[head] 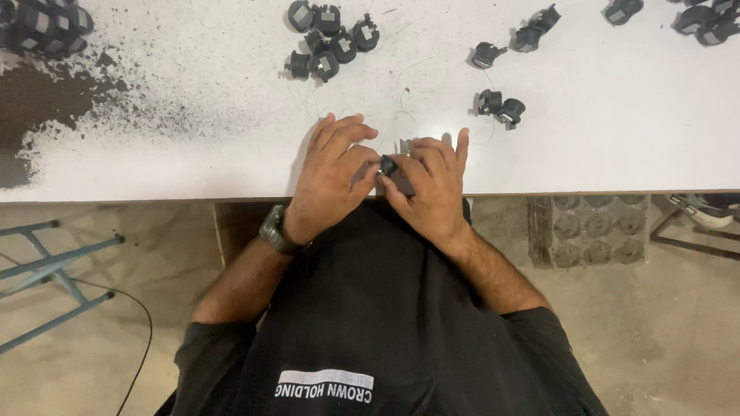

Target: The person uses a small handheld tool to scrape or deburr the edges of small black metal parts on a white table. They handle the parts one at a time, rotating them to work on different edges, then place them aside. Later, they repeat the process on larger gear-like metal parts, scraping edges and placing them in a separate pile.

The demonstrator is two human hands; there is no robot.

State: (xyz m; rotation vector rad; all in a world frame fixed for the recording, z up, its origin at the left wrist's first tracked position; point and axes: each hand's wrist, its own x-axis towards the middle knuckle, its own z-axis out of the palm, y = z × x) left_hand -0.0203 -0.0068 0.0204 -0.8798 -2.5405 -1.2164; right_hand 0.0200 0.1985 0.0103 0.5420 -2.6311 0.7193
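Observation:
My left hand, with a dark watch on its wrist, and my right hand meet at the near edge of a white table. Between their fingertips they pinch one small black plastic part with a bit of grey on it. Both hands rest on the table top, and most of the part is hidden by my fingers. Thin wires lie on the table just beyond my fingers.
Several like black parts lie in clusters: one beyond my left hand, a pair beyond my right hand, others at the far right and far left. Dark grime covers the table's left. A blue metal frame and grey moulded tray sit below.

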